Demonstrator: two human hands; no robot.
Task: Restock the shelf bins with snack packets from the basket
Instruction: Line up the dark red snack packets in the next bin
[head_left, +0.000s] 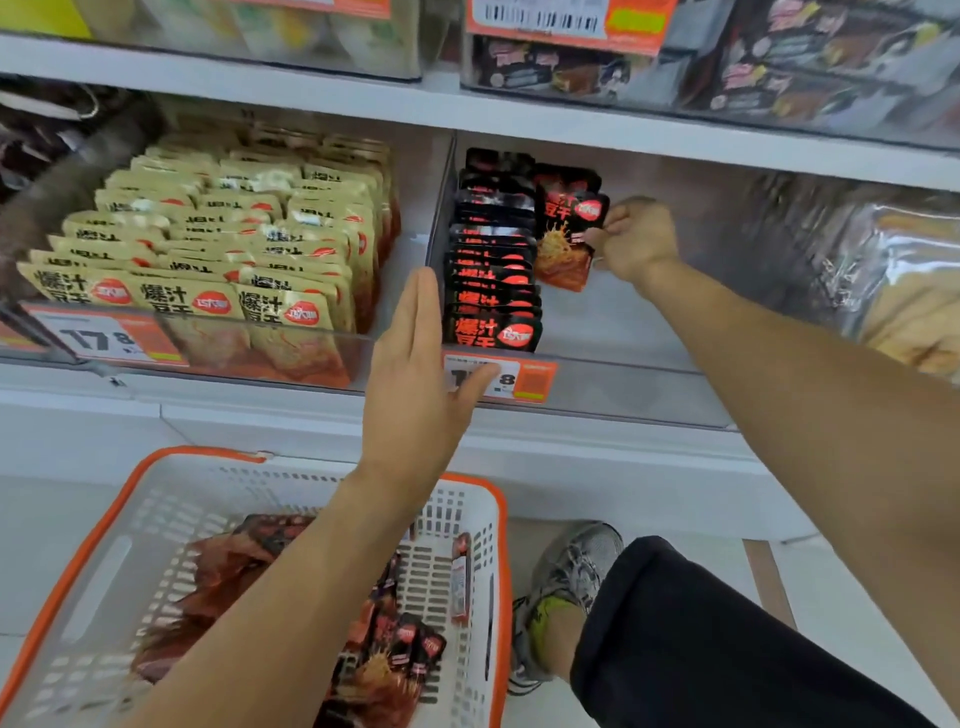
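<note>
Head view: two hands, one basket (130, 499). Right hand (636, 241) pinches one black packet (566, 234) upright in the right bin (623, 322), its grip at the packet's right edge; left hand (415, 374) hovers flat, empty.

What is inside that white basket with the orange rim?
The basket holds a heap of dark red and black snack packets. The left forearm crosses over it and hides part of the pile, so how many packets remain, or what lies beneath, cannot be seen.
</note>
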